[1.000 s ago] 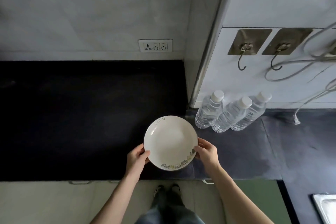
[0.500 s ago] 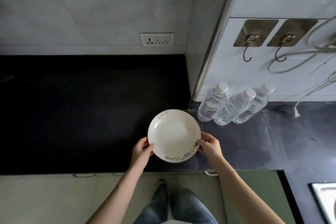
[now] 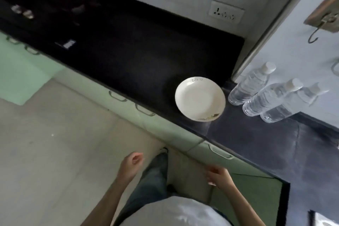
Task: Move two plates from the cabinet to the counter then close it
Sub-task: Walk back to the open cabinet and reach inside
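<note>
- White plate sits flat on the dark worktop, close to the near edge, nothing touching it; small writing at its far rim, a coloured pattern at its near rim.
- Three clear water bottles with white caps lie just right of the plate, leaning toward the wall, packed side by side.
- Wall socket on the far wall beyond the plate; metal hook on the right-hand panel.
- Left hand is off the plate, low over the floor, fingers loosely curled, holding nothing.
- Right hand is also empty, fingers slack and half open, in front of the green cabinet fronts, well apart from the plate.
- Both hands are near the body, below the worktop edge; picture is motion-blurred.
- Handled drawer fronts run under the worktop's near edge.
- Jeans leg between the two hands.
</note>
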